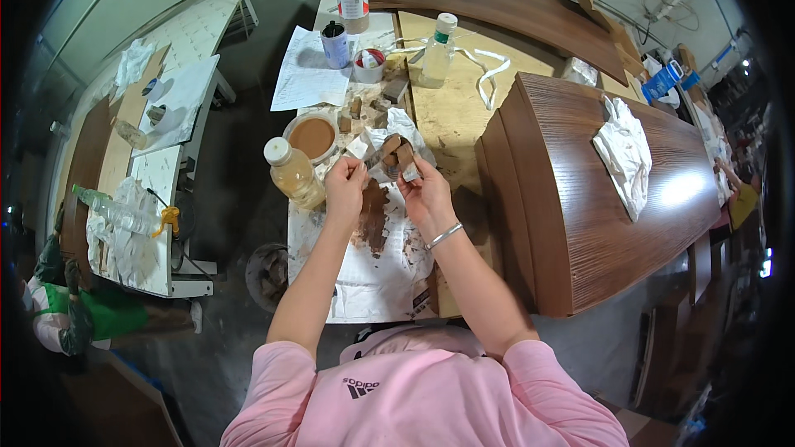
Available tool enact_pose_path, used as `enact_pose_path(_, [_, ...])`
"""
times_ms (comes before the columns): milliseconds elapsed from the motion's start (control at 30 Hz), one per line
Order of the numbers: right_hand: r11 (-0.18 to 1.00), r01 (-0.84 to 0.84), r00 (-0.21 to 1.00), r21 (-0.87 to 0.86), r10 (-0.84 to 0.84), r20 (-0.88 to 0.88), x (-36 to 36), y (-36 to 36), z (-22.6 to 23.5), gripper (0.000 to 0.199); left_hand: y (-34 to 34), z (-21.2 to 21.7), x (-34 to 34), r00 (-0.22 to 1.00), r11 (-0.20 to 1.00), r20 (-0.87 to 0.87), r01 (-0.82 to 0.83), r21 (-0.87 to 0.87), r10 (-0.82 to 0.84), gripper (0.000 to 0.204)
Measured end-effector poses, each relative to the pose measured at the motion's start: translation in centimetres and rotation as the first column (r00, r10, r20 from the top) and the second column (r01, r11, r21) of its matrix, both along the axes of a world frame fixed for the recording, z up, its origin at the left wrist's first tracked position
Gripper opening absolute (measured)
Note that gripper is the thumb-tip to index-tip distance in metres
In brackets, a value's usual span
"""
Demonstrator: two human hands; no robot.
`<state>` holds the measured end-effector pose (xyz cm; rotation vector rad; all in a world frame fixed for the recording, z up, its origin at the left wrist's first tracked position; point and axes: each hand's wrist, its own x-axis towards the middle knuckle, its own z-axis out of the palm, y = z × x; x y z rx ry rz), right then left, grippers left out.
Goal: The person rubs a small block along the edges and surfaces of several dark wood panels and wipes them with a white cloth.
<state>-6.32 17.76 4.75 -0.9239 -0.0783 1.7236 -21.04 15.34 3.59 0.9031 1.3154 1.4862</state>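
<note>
Over a stained paper sheet (pixel 364 281) on the workbench, our right hand (pixel 425 194) pinches a small brown block (pixel 406 159) at chest height while our left hand (pixel 344 185) closes around a thin tool (pixel 370 169) touching it, a bowl of brown paste (pixel 311 136) and capped bottle (pixel 294 172) just beside.

On the worktop (pixel 464 116), a bowl (pixel 312 136) sits behind a capped bottle (pixel 295 172), both left of the left hand (pixel 345 186). The right hand (pixel 424 190) holds a small block (pixel 406 157) just beside it, over a paper sheet (pixel 364 281). A large curved panel (pixel 604 199) lies to the right, a crumpled cloth (pixel 625 157) on it
</note>
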Motion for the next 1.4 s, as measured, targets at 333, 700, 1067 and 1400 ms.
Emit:
enact_pose_path(333, [1.000, 0.006, 1.000, -0.025, -0.006, -0.004, -0.1, -0.4, 0.8, 0.014, 0.1, -0.3, 1.2, 0.998, 0.998, -0.038, -0.059, 0.025, 0.059, 0.005])
enact_pose_path(700, [0.999, -0.040, 0.998, 0.022, 0.041, -0.053, 1.0, -1.2, 0.8, 0.016, 1.3, -1.3, 0.8, 1.000, 1.000, 0.014, -0.020, -0.008, 0.020, 0.007])
enact_pose_path(1067, [0.987, -0.161, 0.980, 0.028, 0.163, -0.115, 2.2, -7.0, 4.4, 0.016, 2.9, -1.5, 0.1, 0.978, 0.971, -0.209, -0.026, -0.237, -0.025, 0.018])
enact_pose_path(1400, [0.838, -0.406, 0.914, 0.365, 0.365, 0.179, 14.6, -20.0, 19.8, 0.034, -0.4, 8.5, 5.4, 0.902, 0.961, -0.429, 0.162, 0.222, -0.053, 0.030])
